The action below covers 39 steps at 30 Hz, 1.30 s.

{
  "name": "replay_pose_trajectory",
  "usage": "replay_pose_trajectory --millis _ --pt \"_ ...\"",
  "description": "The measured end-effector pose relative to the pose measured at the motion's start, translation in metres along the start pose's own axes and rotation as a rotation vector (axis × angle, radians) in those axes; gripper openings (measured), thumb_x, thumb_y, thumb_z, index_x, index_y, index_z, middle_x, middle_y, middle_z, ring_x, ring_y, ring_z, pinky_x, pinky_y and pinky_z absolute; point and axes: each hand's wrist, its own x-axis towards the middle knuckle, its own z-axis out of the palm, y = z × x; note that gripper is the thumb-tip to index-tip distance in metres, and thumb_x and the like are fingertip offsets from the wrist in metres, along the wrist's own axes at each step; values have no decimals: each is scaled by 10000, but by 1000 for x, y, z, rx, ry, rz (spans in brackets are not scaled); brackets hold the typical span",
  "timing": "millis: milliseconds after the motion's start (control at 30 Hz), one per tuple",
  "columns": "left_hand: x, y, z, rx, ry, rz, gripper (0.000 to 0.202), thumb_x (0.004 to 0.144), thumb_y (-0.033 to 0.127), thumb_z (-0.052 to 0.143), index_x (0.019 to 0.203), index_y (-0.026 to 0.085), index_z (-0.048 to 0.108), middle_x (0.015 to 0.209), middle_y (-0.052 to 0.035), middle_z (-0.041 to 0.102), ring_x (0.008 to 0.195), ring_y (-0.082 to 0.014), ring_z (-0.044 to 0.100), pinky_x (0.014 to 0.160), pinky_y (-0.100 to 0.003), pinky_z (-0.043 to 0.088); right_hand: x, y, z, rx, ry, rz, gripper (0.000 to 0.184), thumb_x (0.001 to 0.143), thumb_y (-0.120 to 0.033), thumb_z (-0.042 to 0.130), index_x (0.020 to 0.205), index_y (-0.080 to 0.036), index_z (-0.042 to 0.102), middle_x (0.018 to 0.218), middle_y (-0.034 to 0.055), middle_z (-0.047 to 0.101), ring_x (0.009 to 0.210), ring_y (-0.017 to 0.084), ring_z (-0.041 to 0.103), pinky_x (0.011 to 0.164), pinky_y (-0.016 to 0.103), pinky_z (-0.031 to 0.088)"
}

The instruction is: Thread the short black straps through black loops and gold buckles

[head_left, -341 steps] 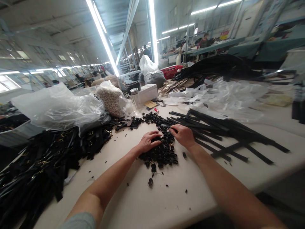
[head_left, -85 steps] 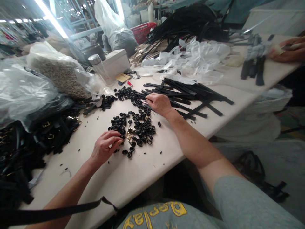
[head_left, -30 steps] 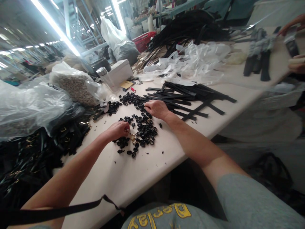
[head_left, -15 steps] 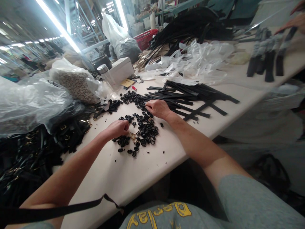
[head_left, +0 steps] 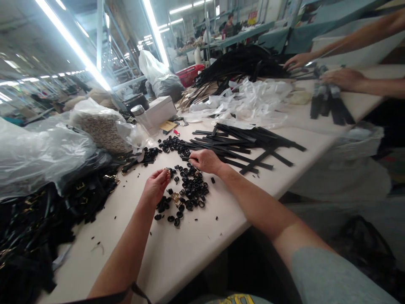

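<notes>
My left hand [head_left: 155, 185] pinches a small gold buckle [head_left: 167, 170] above the table, at the left edge of scattered black loops [head_left: 194, 185]. My right hand [head_left: 206, 161] is closed on a black strap [head_left: 185, 159]; its dark end pokes out at the fingertips, and the rest is hidden by the hand. A few gold buckles [head_left: 175, 197] lie among the loops, just below my left hand. Behind my right hand a pile of flat black straps [head_left: 243, 141] spreads over the table.
On the left lies a heap of black straps with gold buckles [head_left: 79, 190], below clear plastic bags [head_left: 41, 147]. A white box [head_left: 161, 110] and a bottle [head_left: 139, 114] stand behind the loops. At the far right, a co-worker's hands [head_left: 343, 79] handle bundled black strips [head_left: 330, 105].
My left hand has lifted off the loops and turned, and a gold buckle now shows in its fingertips. My right hand still grips the strap. The co-worker's hands have come further into view.
</notes>
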Motion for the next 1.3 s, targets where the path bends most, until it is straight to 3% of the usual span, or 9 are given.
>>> replay_pose_trajectory --millis 133,400,700,900,1100,1300 --pt "-9 -10 7 -117 36 10 322 540 182 853 773 146 634 718 0 650 561 -54 596 530 -127 497 0 0 5 52 10 -19 256 884 -310 487 847 -182 706 822 43 705 715 135 578 643 241 317" --pt "-26 -26 5 -75 77 160 394 515 267 856 799 168 602 737 42 632 556 -38 589 551 -136 485 -5 -15 12 409 -72 -99 230 865 -287 534 810 -147 708 632 -6 621 593 85 485 594 205 314" --pt "-15 -34 21 -147 9 108 371 517 276 875 720 152 590 736 13 639 687 -91 650 648 -172 516 -5 -23 39 861 -74 36 306 774 -431 641 846 -137 687 650 -30 573 576 67 446 542 188 336" --pt "-8 -35 26 -97 -67 110 319 571 306 841 736 153 616 763 -15 655 721 -114 655 702 -212 522 -3 -22 39 1068 -145 160 286 757 -414 644 855 -147 665 630 -39 579 469 46 418 446 182 327" --pt "-9 -40 26 -53 -90 175 317 576 339 839 779 164 670 766 -10 665 662 -98 617 673 -221 505 -3 -22 31 1103 -179 173 233 782 -375 611 815 -145 622 641 -36 588 435 31 420 400 160 322" --pt "-7 -50 23 95 -98 349 219 702 301 750 879 179 710 720 7 648 581 -70 542 586 -189 446 -1 -21 29 1097 -158 210 211 765 -343 612 777 -132 611 630 -35 579 422 34 424 392 170 327"
